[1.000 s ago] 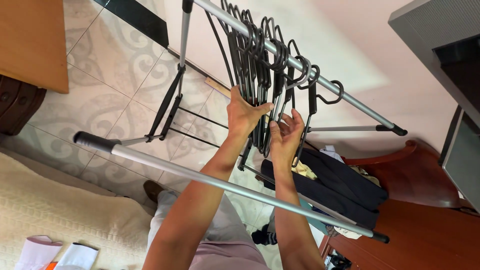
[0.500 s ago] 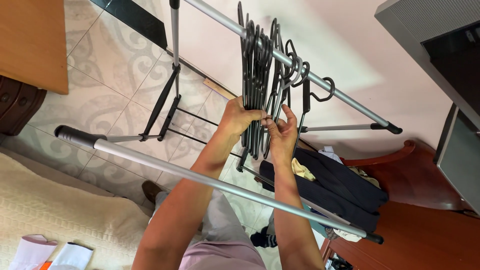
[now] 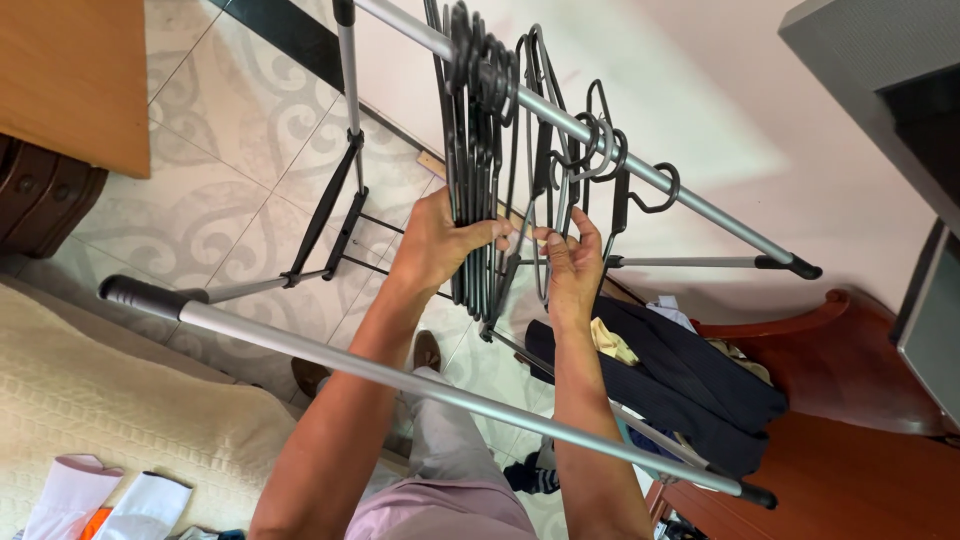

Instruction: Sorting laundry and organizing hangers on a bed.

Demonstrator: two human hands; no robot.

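Note:
A bunch of black plastic hangers (image 3: 478, 120) hangs by its hooks on the upper silver rail (image 3: 590, 135) of a metal clothes rack. My left hand (image 3: 438, 240) is closed around the lower part of that bunch. Just to the right, my right hand (image 3: 572, 262) pinches the bottom of a thin hanger (image 3: 540, 180) that stands apart from the bunch. A few more black hangers (image 3: 625, 185) hang further right on the same rail. Both my arms reach over the rack's near rail (image 3: 420, 380).
Dark clothes (image 3: 680, 380) lie piled on a red-brown wooden chair (image 3: 850, 360) at the right. A cream bed cover (image 3: 120, 420) with folded white items (image 3: 110, 505) is at the lower left. A wooden cabinet (image 3: 60, 80) stands at the upper left on patterned floor tiles (image 3: 240, 140).
My left hand has pulled the bunch of hangers to the left along the rail, opening a gap. My right hand stays by the thin hanger left apart.

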